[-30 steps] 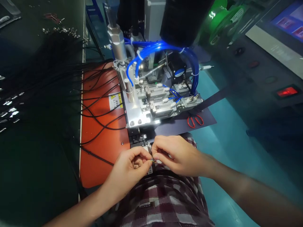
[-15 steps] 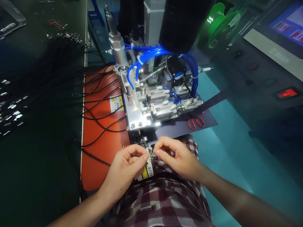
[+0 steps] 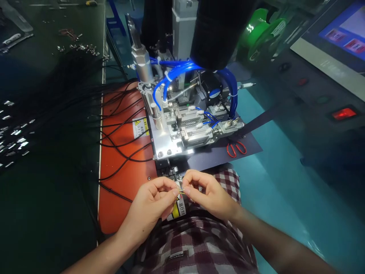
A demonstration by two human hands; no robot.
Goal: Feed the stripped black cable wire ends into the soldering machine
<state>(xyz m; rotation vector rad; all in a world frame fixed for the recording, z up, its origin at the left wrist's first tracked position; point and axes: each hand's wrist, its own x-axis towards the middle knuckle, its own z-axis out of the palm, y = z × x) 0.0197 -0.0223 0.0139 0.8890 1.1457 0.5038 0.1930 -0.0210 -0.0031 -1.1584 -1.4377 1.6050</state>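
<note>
My left hand (image 3: 155, 199) is closed, thumb against index finger, on the thin coloured wires (image 3: 181, 191) of a cable end. My right hand (image 3: 207, 192) pinches at the same wires from the other side, its fingertips almost meeting the left ones. Both hands are over the near end of the machine's rail, just above a yellow and white label (image 3: 177, 210). Beyond them stands the metal machine (image 3: 168, 140) with blue air tubes (image 3: 185, 68). Black cables (image 3: 122, 142) lie across the orange plate (image 3: 114, 205) on the left.
Red-handled scissors (image 3: 236, 149) lie on the dark plate right of the machine. A bundle of black cables with metal ends (image 3: 17, 140) covers part of the dark table at left. A green spool (image 3: 258, 34) and a screen (image 3: 345, 38) are at upper right.
My right hand has moved slightly left and down, bringing its fingertips closer to my left hand at the wires. The view has shifted slightly.
</note>
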